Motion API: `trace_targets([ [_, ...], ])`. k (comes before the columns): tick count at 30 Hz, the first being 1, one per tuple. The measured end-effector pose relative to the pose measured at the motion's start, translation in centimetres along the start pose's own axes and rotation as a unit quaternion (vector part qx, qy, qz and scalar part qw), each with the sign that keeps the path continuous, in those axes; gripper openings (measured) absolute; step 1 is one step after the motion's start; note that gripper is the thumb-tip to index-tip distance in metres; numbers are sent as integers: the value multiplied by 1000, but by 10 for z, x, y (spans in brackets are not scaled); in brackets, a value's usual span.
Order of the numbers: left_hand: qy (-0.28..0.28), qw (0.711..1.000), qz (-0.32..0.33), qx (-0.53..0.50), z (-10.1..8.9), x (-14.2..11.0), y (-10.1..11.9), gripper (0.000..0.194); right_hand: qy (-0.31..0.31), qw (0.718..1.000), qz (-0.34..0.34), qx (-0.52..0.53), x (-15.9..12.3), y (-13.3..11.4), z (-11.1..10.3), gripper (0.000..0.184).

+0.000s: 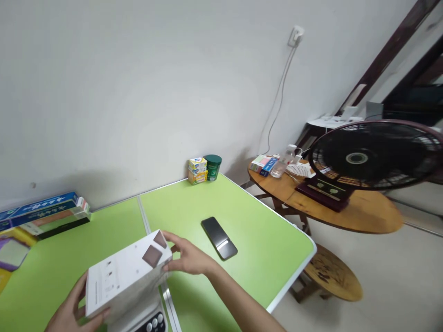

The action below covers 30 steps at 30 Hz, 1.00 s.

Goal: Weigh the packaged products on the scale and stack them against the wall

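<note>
A white cardboard box [128, 272] with brown diamond shapes and small printed pictures is held between both hands, tilted above the green table [194, 203]. My left hand [78, 306] grips its near left end, thumb and fingers on either side. At the far right end, my right hand [187, 256] pinches the edge between thumb and fingers. Under the box is a white device [152, 318] with a dark panel and round buttons, partly hidden by the box and cut off by the lower frame edge. A black phone [219, 238] lies right of my right hand.
Small yellow-and-white boxes [197, 170] and a green tub [212, 167] stand by the wall. Blue boxes [41, 210] and a purple-edged item [13, 253] lie at left. Beyond the table's right edge are a wooden table [377, 214] with a fan [356, 157], and a stool [334, 272].
</note>
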<state>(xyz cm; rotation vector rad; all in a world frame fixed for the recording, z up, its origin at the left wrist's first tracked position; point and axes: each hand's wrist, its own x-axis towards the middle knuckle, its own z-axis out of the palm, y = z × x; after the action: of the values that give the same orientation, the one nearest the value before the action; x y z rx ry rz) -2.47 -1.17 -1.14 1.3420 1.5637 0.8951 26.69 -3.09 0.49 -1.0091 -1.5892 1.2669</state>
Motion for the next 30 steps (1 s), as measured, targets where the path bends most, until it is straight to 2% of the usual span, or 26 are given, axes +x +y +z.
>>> trace_targets([
  [2, -30, 1000, -4, -6, 19, 4, 20, 94, 57, 998, -21, 3, -8, 3, -15, 71],
  [4, -77, 997, -21, -10, 46, 10, 44, 91, 138, 990, -30, -27, -17, 9, -34, 55],
  [7, -136, 991, -2, -22, 105, 24, 82, 75, 283, 956, -7, -80, -30, 26, -70, 42],
  [10, -179, 977, 105, -51, 181, 51, 110, 68, 405, 910, 35, -88, -41, 55, -120, 56],
  [12, -192, 965, 162, -74, 237, 73, 121, 67, 455, 883, 77, -83, -45, 77, -157, 72],
  [16, -206, 957, 179, -100, 339, 116, 134, 66, 499, 855, 116, -80, -39, 115, -224, 97],
  [18, -200, 958, 182, -99, 381, 133, 139, 66, 519, 843, 110, -84, -29, 130, -251, 105],
  [20, -192, 958, 186, -101, 414, 148, 143, 69, 535, 834, 102, -88, -13, 145, -274, 107],
  [22, -184, 959, 189, -103, 440, 162, 146, 72, 542, 830, 95, -87, 3, 159, -293, 106],
  [25, -184, 959, 191, -102, 463, 182, 147, 73, 543, 830, 96, -80, 24, 179, -313, 104],
  [30, -202, 957, 190, -85, 470, 206, 144, 76, 540, 832, 102, -75, 36, 196, -317, 102],
])
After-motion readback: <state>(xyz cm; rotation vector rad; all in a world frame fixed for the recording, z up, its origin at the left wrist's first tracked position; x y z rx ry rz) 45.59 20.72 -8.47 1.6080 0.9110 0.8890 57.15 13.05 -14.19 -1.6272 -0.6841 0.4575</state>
